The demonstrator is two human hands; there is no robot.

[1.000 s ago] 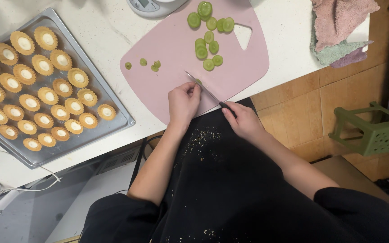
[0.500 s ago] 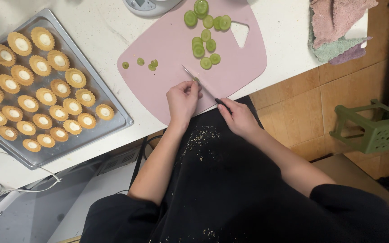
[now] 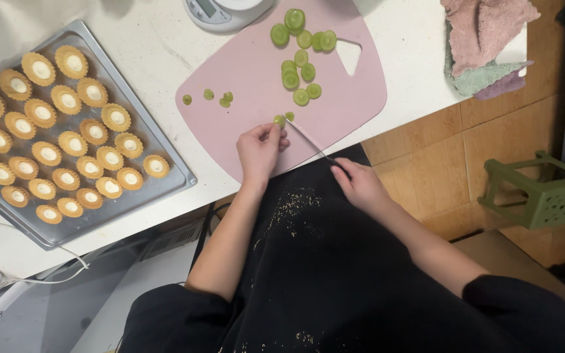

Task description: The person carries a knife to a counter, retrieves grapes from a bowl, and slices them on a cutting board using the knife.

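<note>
I see the left hand (image 3: pixel 261 149) pinching a green grape (image 3: pixel 280 120); the right hand (image 3: pixel 359 185) grips a knife (image 3: pixel 308 141), blade angled up-left toward it.

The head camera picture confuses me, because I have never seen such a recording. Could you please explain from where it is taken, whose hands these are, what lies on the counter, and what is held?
The picture comes from a camera worn on a person's head, looking straight down, so both arms belong to that person. The left hand pinches a small green fruit piece with its fingers on a pink cutting board. The right hand holds a thin knife, its tip near that piece. More green slices lie on the board. Beside it sits a metal tray of small filled tart shells, a kitchen scale and folded cloths. A green basket stands on the floor.
</note>
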